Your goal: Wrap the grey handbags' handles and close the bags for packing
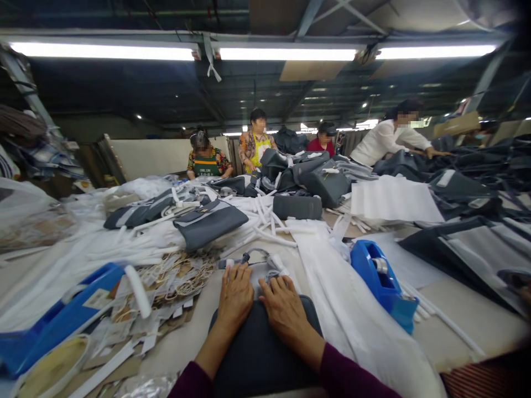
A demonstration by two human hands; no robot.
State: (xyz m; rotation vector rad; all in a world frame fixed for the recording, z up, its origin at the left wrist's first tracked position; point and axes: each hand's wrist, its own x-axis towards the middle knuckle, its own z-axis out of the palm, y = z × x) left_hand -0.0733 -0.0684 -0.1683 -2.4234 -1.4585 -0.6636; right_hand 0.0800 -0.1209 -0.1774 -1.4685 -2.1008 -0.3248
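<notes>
A dark blue-grey bag (265, 354) lies flat on the table right in front of me. At its far left edge is my left hand (236, 298), palm down, with its fingers stretched forward. My right hand (286, 309) rests on the bag's far right part, fingers apart and slightly bent, the tips by a bunched grey strap (271, 273). Beyond my fingertips, a loop of grey strap with a dark fitting (245, 257) lies on the table. The undersides of both hands are hidden.
Blue tape dispensers stand at left (62, 315) and right (375, 276). Tags with strings (182, 282), white foam sheeting (327, 276) and a dark flap bag (211, 221) lie around. Farther back, several people work behind a heap of dark bags (319, 177).
</notes>
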